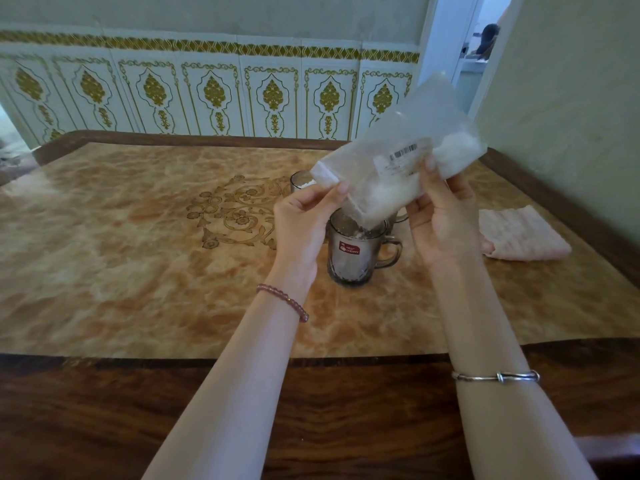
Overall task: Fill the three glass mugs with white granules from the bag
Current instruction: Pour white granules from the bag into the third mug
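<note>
A clear plastic bag (401, 161) of white granules is tilted above the table, its lower corner dipping into the mouth of the nearest glass mug (356, 252), which carries a red label. My left hand (304, 223) pinches the bag's left edge. My right hand (440, 220) grips the bag from below, thumb on its front. A second mug (301, 180) with white granules inside stands farther back, left of the bag. The handle of a third mug (400, 216) peeks out behind the bag; the rest of it is hidden.
The mugs stand on a marble-patterned table (138, 254) with a dark wooden border. A folded pink cloth (523, 233) lies to the right of my right hand. A tiled wall runs behind the table, and a doorway opens at the back right.
</note>
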`<state>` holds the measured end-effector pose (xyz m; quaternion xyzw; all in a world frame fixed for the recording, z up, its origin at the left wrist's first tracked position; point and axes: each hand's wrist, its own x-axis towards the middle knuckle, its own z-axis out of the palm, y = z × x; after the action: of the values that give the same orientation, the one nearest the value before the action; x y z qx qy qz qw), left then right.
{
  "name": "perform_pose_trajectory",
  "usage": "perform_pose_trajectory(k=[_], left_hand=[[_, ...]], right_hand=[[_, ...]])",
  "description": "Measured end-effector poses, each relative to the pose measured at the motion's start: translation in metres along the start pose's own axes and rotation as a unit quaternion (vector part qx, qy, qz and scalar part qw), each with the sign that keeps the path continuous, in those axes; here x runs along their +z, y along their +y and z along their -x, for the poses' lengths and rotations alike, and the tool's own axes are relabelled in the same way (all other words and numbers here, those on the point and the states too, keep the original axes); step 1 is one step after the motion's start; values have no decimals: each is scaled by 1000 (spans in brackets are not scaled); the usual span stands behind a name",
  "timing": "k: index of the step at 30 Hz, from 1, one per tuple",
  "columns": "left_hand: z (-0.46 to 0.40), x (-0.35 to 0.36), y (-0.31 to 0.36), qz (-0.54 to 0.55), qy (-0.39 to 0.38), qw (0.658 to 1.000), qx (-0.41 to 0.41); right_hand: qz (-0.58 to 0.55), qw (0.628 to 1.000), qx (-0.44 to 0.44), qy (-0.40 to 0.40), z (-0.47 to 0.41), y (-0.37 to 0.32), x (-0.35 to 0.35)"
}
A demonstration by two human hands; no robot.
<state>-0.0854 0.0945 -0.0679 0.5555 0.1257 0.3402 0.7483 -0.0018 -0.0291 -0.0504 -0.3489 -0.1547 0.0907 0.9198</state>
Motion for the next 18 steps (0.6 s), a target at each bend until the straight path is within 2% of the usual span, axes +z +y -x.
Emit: perform_pose_trajectory(k=[3,8,12,18], left_hand=[[1,2,-2,-22,-12,1000,-10],[-2,-1,-1,9,21,999,-25],[-1,0,-2,-6,27,999,-37],[-1,0,-3,-19,25,999,-20]], right_hand=[[21,1000,4,-6,2,2,2],[37,999,5,-11,2,1,2],[32,999,0,-6,1,0,1],[25,1000,5,-9,0,0,0]])
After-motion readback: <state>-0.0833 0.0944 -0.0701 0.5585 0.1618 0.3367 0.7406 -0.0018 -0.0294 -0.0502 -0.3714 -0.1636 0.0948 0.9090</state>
